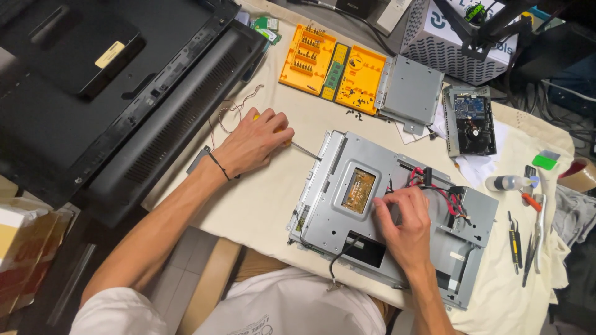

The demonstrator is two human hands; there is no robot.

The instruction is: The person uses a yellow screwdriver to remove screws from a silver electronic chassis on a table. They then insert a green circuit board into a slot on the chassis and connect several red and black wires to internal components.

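Note:
A grey metal chassis (335, 186) with a cut-out showing a brown circuit board (358, 190) lies on the cream cloth in front of me. My right hand (402, 223) rests on its top, fingers bent near the red and black wires (444, 192). My left hand (253, 141) lies on the cloth to the left, closed around a yellow-handled screwdriver (282, 138) whose thin shaft points toward the chassis edge.
A large black monitor back cover (124, 93) fills the left. An orange bit case (335, 68) lies open at the back, beside a grey bracket (410, 90) and a hard drive (470, 121). Small hand tools (524, 239), a bottle (506, 183) and a tape roll (580, 175) sit at the right.

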